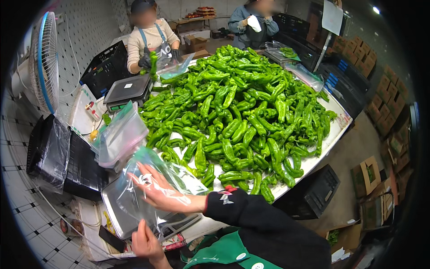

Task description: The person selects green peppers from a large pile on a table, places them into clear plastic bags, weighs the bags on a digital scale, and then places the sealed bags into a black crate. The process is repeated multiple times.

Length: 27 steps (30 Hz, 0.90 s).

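Observation:
My right hand (157, 188) is inside a clear plastic bag (134, 201), with the fingers extended under the film. My left hand (146, 240) pinches the near edge of the same bag between thumb and fingertips. The bag shows nothing in it but the hand. Beneath both lies a digital scale with a metal pan (114, 215). Just beyond, a stack of zip bags (122, 138) rests at the table's left side. A large heap of green peppers (242, 114) spreads over the white table (331, 144).
A second scale (129, 88) stands near a gloved co-worker (151, 43) holding a pepper. Another person (253, 25) stands at the far side. A fan (45, 64) and black crates (87, 161) are at left; another black crate (307, 191) sits right. A phone (112, 238) lies near my left hand.

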Each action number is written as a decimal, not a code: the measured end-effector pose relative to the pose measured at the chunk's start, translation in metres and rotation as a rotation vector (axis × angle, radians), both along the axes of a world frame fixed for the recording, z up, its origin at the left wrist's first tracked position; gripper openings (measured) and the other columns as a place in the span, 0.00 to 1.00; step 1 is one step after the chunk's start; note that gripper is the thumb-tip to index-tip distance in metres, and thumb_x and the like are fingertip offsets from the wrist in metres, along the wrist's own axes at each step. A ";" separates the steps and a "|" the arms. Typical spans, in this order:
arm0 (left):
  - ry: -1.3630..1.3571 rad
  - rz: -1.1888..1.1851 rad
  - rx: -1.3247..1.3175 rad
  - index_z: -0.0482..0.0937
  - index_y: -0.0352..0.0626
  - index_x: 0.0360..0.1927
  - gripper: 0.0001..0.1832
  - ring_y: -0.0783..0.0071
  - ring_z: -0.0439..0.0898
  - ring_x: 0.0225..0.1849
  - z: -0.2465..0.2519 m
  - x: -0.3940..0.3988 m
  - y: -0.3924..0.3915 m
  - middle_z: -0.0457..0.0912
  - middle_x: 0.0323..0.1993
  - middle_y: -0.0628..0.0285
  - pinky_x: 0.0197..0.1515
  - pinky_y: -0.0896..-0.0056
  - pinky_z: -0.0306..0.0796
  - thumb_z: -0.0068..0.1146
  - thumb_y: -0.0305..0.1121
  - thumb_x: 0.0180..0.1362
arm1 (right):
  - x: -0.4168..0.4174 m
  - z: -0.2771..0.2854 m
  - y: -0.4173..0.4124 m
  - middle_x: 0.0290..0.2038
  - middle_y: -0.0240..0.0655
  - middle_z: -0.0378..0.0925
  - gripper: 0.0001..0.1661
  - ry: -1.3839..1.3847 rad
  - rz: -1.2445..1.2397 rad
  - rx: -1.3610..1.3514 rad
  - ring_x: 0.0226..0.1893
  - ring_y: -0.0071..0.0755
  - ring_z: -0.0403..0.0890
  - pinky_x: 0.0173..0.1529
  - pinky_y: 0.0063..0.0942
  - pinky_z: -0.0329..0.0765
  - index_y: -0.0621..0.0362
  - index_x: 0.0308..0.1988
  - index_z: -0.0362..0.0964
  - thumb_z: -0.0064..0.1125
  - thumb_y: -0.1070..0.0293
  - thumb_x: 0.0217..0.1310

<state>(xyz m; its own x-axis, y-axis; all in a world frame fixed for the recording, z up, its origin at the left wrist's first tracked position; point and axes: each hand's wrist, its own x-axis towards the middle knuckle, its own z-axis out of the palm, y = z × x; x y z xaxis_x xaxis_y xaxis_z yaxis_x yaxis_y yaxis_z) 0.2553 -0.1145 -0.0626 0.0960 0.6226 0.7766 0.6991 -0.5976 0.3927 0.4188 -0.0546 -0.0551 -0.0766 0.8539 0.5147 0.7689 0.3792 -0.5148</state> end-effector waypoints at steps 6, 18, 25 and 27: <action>-0.505 0.176 -0.085 0.77 0.30 0.48 0.11 0.66 0.80 0.44 -0.032 -0.028 0.033 0.81 0.45 0.53 0.50 0.70 0.73 0.52 0.25 0.65 | 0.004 -0.013 0.026 0.62 0.49 0.63 0.32 -0.239 0.060 0.400 0.66 0.52 0.61 0.66 0.45 0.61 0.59 0.62 0.60 0.49 0.76 0.56; -0.316 0.481 -0.123 0.83 0.30 0.40 0.08 0.61 0.82 0.37 -0.036 -0.013 0.036 0.85 0.36 0.50 0.43 0.65 0.76 0.58 0.23 0.58 | 0.306 -0.046 -0.092 0.44 0.41 0.77 0.26 -0.248 -0.586 0.311 0.39 0.48 0.78 0.44 0.39 0.77 0.56 0.53 0.70 0.60 0.66 0.52; -0.250 0.597 -0.153 0.80 0.28 0.46 0.14 0.57 0.82 0.44 -0.041 0.014 0.009 0.83 0.43 0.43 0.48 0.64 0.74 0.60 0.24 0.57 | 0.526 -0.102 -0.137 0.53 0.62 0.69 0.61 0.052 -1.434 -0.231 0.47 0.62 0.75 0.52 0.48 0.74 0.64 0.66 0.50 0.69 0.40 0.43; -0.230 0.685 -0.287 0.80 0.29 0.47 0.15 0.58 0.82 0.46 -0.065 -0.018 0.013 0.82 0.45 0.44 0.50 0.65 0.74 0.61 0.26 0.57 | 0.542 -0.106 -0.123 0.47 0.60 0.74 0.67 0.092 -1.436 -0.352 0.46 0.61 0.77 0.51 0.46 0.75 0.62 0.68 0.47 0.71 0.38 0.36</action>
<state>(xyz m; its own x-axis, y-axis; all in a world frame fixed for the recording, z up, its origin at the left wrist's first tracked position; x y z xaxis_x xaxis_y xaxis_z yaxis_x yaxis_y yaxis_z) 0.2377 -0.1016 -0.1274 -0.5269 0.6643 0.5301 0.7581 0.0855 0.6465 0.9612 -0.1780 -0.1612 0.9420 0.2478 0.2263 0.3295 -0.8108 -0.4837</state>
